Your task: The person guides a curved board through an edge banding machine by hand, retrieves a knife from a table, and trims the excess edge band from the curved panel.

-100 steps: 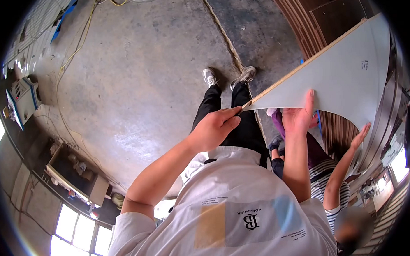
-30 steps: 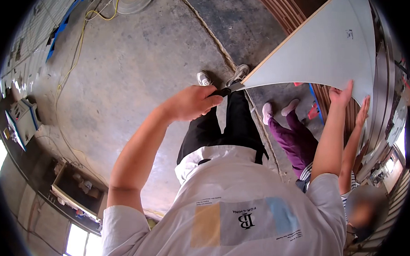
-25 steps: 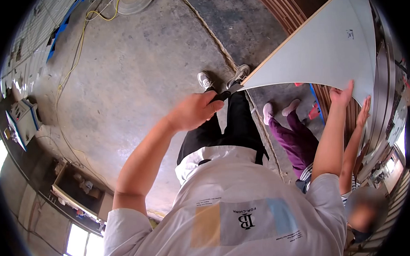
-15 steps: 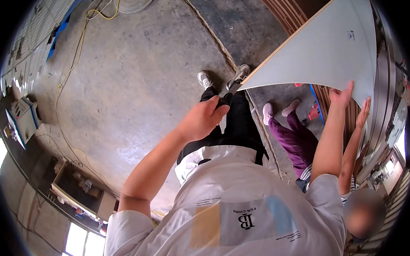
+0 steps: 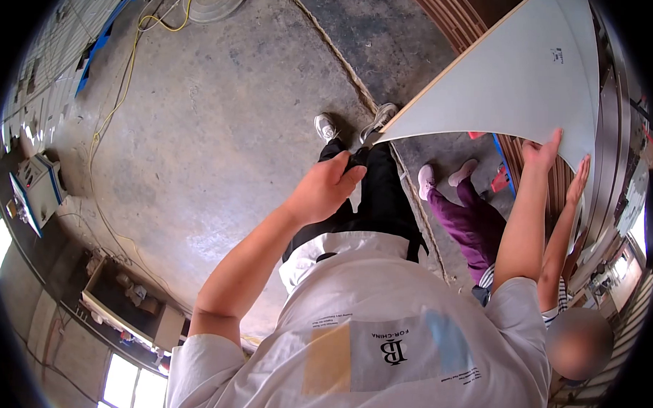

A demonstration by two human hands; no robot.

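Observation:
A large pale grey panel (image 5: 503, 81) with a light brown edge fills the upper right, its pointed corner near my shoes. My left hand (image 5: 325, 188) is closed around the dark handle of a tool (image 5: 358, 158). A flat grey end of this tool reaches the panel's corner; its exact kind is hard to make out. My right hand (image 5: 542, 152) grips the panel's near edge, one digit stretched over the face and the rest partly hidden. Just right of it, a co-worker's hand (image 5: 578, 182) is against the same edge.
A co-worker in purple trousers (image 5: 469, 227) stands to my right. Stacked brown boards (image 5: 448, 21) lie beyond and beneath the panel. A yellow cable (image 5: 119, 99) runs over the concrete floor at left. An open wooden box (image 5: 125, 298) stands lower left.

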